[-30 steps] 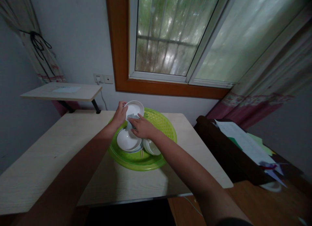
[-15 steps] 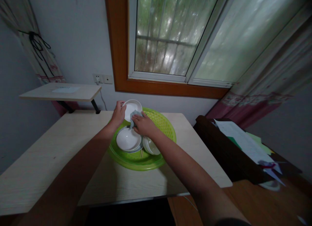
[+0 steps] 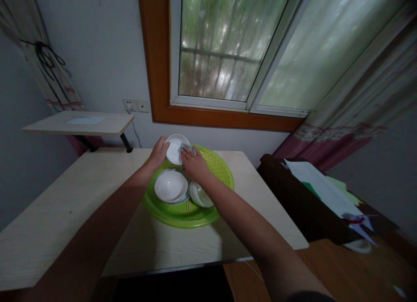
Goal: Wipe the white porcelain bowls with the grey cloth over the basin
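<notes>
the left hand [image 3: 159, 152], closed on the white bowl [image 3: 173, 154]'s rim, seemingly steadies it against the right hand [image 3: 194, 164], whose fairly straight fingers hold a grey cloth [image 3: 184, 146] inside.

Left hand [image 3: 158, 152] holding white bowl [image 3: 173, 152], right hand [image 3: 195, 164] on grey cloth [image 3: 185, 146], green tray [image 3: 187, 222] beneath
</notes>
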### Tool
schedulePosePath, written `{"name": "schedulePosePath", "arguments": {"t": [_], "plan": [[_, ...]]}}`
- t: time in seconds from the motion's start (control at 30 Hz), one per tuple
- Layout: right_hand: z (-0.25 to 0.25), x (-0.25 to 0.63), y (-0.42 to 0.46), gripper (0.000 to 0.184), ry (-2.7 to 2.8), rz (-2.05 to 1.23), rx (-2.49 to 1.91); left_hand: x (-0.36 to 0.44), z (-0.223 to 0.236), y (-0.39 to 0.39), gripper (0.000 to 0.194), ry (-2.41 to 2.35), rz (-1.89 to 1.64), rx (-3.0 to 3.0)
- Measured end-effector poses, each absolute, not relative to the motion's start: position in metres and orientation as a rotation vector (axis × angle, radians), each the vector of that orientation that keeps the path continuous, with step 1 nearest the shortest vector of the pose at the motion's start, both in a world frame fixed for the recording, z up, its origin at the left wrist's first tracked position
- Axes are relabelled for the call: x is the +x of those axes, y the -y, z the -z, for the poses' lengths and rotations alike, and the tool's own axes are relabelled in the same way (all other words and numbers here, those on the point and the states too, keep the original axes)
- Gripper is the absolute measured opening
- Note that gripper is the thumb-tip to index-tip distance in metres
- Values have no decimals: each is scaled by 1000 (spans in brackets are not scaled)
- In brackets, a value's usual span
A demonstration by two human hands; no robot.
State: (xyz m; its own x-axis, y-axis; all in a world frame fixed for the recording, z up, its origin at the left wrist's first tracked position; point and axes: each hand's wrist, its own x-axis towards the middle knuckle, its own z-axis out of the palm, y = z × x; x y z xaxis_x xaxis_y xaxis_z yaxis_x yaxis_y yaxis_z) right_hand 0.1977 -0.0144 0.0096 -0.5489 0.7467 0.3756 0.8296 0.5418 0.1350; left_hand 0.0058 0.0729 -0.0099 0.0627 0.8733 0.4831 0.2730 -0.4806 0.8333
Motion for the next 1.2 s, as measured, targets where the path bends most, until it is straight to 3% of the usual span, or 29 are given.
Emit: {"name": "schedulePosePath", "arguments": {"t": [0.13, 0.4, 0.87, 1.2], "plan": [[-14, 194, 17, 43, 2616, 317, -1243, 5, 5, -68, 38, -1179, -1421, 1837], [-12, 196, 15, 70, 2676, 100, -978, 6, 5, -67, 41, -1120, -1439, 1748], [-11, 187, 20, 82, 2597, 290, -1111, 11, 7, -66, 39, -923, -1354, 1850], [-17, 183, 23, 56, 2469, 504, -1361, 5, 1, -60, 39, -1052, -1479, 1973]]}}
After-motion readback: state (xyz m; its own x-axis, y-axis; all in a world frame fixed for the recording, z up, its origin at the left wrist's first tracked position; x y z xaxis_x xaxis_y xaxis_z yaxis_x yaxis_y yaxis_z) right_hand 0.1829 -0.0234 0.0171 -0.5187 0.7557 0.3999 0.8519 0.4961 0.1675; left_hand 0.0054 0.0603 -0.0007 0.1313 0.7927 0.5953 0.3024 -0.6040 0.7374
